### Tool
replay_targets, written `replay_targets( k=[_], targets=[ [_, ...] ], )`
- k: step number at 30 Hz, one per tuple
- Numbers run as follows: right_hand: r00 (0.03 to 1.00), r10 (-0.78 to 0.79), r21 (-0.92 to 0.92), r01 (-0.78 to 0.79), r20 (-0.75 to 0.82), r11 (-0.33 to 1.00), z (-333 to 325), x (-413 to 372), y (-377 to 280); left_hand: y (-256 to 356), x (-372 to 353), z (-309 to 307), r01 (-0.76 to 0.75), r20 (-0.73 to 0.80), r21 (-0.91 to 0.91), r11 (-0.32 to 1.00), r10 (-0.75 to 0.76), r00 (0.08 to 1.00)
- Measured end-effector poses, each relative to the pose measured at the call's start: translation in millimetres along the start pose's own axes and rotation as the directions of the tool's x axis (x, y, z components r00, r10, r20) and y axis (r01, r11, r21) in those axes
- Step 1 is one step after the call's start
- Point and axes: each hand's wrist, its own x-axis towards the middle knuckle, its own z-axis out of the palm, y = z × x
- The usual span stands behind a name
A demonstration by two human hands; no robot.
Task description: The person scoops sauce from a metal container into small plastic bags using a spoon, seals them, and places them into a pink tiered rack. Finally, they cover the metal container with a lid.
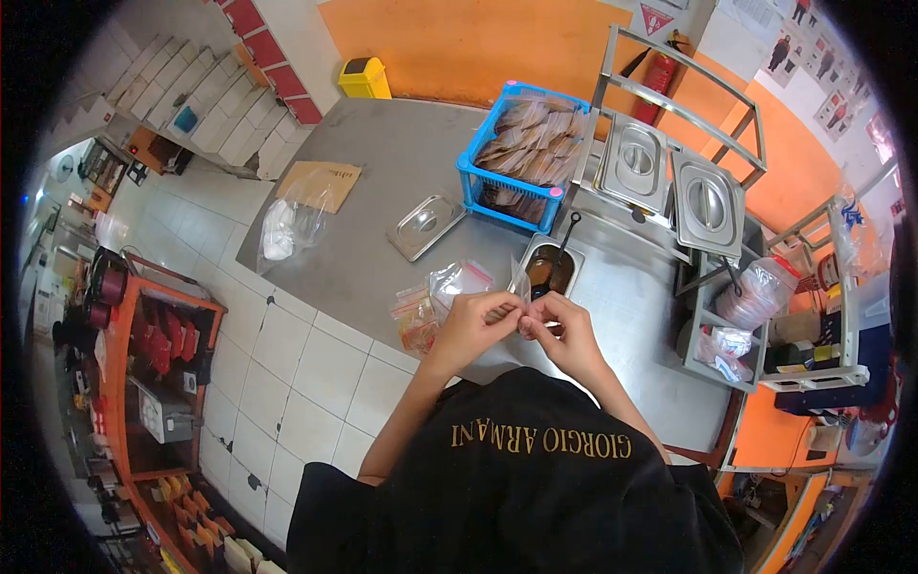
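My left hand [475, 327] and right hand [566, 333] meet in front of my chest, fingertips of both pinching a little clear bag [518, 285] held above the counter [402, 153] edge. Just beyond it is an open tub of sauce [548, 272] with a ladle [566, 239] (handle pointing away). More small bags [421, 316] lie beside my left hand, and a blue basket [521, 153] stands farther back.

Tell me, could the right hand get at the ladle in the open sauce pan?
Probably yes: the ladle stands in the uncovered pan just beyond the right hand, with nothing between. But that hand and the left hand are both pinching a small clear bag.
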Motion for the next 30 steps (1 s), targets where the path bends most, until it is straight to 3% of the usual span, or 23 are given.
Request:
replay_targets(
  k=[1, 3, 6, 10, 13, 16, 18, 22, 24, 25, 27, 28, 29, 30],
  targets=[
    [1.000, 0.000, 0.000, 0.000, 0.001, 1.000, -0.6, 0.2, 1.8, 3.9, 0.0, -1.2, 0.000, -0.001, 0.000, 1.000, 0.000, 1.000],
    [0.995, -0.079, -0.288, 0.094, 0.061, 0.953, -1.8, 0.5, 7.2, 11.4, 1.2, -3.7, -0.079, 0.094, 0.192, 0.978, 0.062, 0.994],
    [0.979, -0.183, -0.430, 0.202, 0.084, 0.880, -1.3, 0.3, -3.1, 11.1, 5.7, -4.5, -0.106, 0.178, 0.208, 0.972, 0.069, 0.982],
    [0.983, -0.178, -0.507, 0.180, 0.054, 0.843, -1.1, -1.1, -8.8, 4.3, 4.2, 4.9, -0.199, 0.162, 0.274, 0.941, 0.159, 0.974],
    [0.985, -0.173, -0.549, 0.138, -0.013, 0.824, 3.3, -1.7, -10.3, 2.9, 3.6, 14.7, -0.219, 0.037, 0.238, 0.946, 0.217, 0.975],
    [0.959, -0.251, -0.575, 0.134, -0.129, 0.807, 4.0, -0.5, -4.8, 0.9, 3.6, 19.3, -0.203, -0.099, 0.352, 0.914, 0.252, 0.963],
    [0.948, -0.216, -0.575, 0.045, -0.233, 0.817, -2.6, 1.4, -1.9, 6.1, 3.0, 17.7, -0.039, -0.244, 0.484, 0.874, 0.177, 0.953],
    [0.949, -0.170, -0.561, -0.008, -0.265, 0.828, -9.5, 3.3, -5.3, 11.3, -5.9, 25.0, -0.011, -0.197, 0.493, 0.870, 0.124, 0.973],
    [0.927, -0.125, -0.337, -0.002, -0.354, 0.941, -11.9, 6.7, -6.0, 1.2, -7.4, 28.7, -0.093, -0.187, 0.384, 0.919, 0.176, 0.966],
    [0.926, -0.124, -0.337, -0.004, -0.356, 0.941, -13.3, 6.3, -7.1, -6.9, -4.9, 32.0, -0.094, -0.184, 0.383, 0.919, 0.175, 0.967],
    [0.944, -0.030, -0.181, -0.032, -0.328, 0.983, -17.2, 4.5, -11.4, -21.6, 2.2, 38.2, -0.084, -0.517, 0.073, 0.994, 0.110, 0.849],
    [0.952, 0.038, -0.095, -0.069, -0.303, 0.993, -19.7, 3.0, -14.3, -25.3, 2.1, 35.8, -0.081, -0.516, 0.072, 0.994, 0.107, 0.850],
    [0.953, 0.040, -0.096, -0.072, -0.301, 0.993, -20.8, 1.3, -13.0, -27.8, 1.3, 30.0, 0.009, -0.396, -0.277, 0.961, -0.123, 0.910],
    [0.957, 0.033, -0.064, -0.054, -0.288, 0.996, -21.7, -0.1, -11.4, -30.0, 1.4, 24.5, 0.132, -0.202, -0.578, 0.805, -0.298, 0.933]
  ],
)
